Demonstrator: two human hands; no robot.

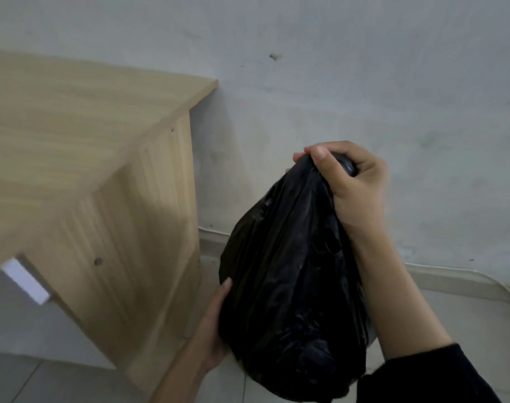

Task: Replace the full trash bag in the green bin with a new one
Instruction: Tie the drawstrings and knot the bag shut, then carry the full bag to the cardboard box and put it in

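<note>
A full black trash bag hangs in the air in front of the wall, bulging at the bottom. My right hand is fisted around its gathered neck at the top. My left hand presses flat against the bag's lower left side, fingers partly hidden behind it. The green bin is out of view, and no new bag shows.
A light wooden desk fills the left, its side panel close to the bag. A grey-white wall stands behind. A thin white cable runs along the baseboard. Pale floor tiles lie below.
</note>
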